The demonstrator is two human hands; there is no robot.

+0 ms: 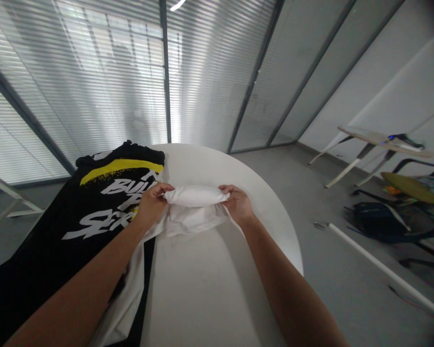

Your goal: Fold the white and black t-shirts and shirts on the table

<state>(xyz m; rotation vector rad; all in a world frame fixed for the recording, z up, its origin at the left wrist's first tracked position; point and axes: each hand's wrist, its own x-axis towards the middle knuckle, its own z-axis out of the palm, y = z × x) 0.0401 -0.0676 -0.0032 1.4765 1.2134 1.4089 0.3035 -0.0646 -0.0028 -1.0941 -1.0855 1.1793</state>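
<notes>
A black garment [97,205] printed in yellow and white drapes the left of the frame. Beside it, a person's left hand [153,201] pinches one end of a rolled white cloth [197,196], which spans the center of the frame above a round white table [195,274]. The right hand [239,204], just right of center, pinches the other end. A white pole [379,267] lies on the floor, lower right, below a wooden-topped table [365,134].
</notes>
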